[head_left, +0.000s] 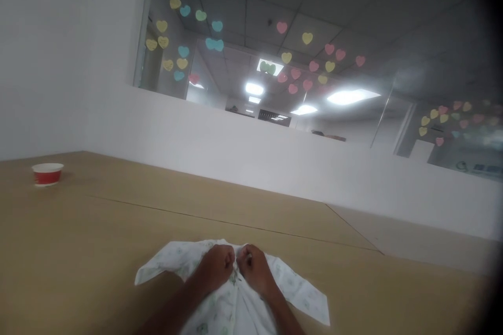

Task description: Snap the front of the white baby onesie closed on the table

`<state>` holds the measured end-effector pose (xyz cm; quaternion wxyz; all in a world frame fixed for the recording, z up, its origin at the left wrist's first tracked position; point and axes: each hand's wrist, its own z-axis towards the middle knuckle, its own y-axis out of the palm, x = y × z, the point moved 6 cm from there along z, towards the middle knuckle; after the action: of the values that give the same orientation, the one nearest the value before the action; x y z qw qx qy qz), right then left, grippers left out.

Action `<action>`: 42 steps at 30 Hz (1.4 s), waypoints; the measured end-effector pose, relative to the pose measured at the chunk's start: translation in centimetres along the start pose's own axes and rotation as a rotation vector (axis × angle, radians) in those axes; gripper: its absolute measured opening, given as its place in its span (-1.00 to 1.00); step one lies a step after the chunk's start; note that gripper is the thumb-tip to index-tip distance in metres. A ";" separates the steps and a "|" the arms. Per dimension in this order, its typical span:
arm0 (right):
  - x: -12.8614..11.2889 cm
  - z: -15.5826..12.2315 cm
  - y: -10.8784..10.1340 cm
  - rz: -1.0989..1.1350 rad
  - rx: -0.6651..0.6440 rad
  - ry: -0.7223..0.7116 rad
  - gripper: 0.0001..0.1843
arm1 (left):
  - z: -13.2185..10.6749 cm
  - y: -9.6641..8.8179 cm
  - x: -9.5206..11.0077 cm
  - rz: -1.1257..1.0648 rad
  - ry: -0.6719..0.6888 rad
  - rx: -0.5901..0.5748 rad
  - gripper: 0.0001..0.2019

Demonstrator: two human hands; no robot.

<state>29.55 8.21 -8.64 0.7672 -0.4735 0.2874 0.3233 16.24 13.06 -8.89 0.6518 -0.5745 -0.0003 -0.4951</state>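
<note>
Both hands are down at the near edge of the tan wooden worktop (118, 230), working on a small white cotton garment with a faint green print (231, 298) that lies spread flat, its two sleeves splayed out to either side. The left hand (218, 267) and the right hand (253, 268) sit knuckle to knuckle at the middle of the garment's top edge, each clenched on a pinch of cloth, most likely at the neckline or front opening, though the view is too dim and soft to be sure. This looks a light, limp piece: thin fabric that will fold, wrinkle and slide easily over the smooth board, with nothing stiff in it. The seams and edges look the firmest places to take hold. Well away, at the far left, a red and white paper bowl (47, 173) stands alone.
</note>
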 end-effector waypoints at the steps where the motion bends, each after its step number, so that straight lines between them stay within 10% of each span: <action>1: 0.0 -0.1 -0.2 -0.080 0.055 -0.010 -0.94 | -0.1 0.1 -0.1 0.022 0.013 0.003 -0.84; 6: -0.3 -0.1 -1.3 -0.220 0.130 0.014 -0.87 | -0.6 0.4 -0.1 0.066 0.084 -0.028 -0.83; 13: -1.5 -0.5 -1.3 0.045 -0.354 0.036 -0.83 | 0.3 -0.3 -0.8 0.118 0.067 -0.017 -0.83; 20: -1.4 -0.3 -2.0 0.023 -0.146 0.067 -0.92 | -0.4 -1.2 0.3 -0.016 0.135 -0.031 -0.91; 27: -2.0 -0.7 -1.2 0.042 -0.290 0.052 -0.90 | -1.3 -1.1 2.3 -0.156 0.125 -0.216 -0.90; 42: -3.3 -0.6 -1.7 0.207 -0.339 0.059 -0.78 | 0.0 -0.4 0.1 -0.560 -0.040 -0.112 -0.78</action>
<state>28.75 6.32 -5.51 0.6305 -0.5729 0.2985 0.4303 16.01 13.04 -8.51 0.4566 -0.5968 -0.1444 -0.6438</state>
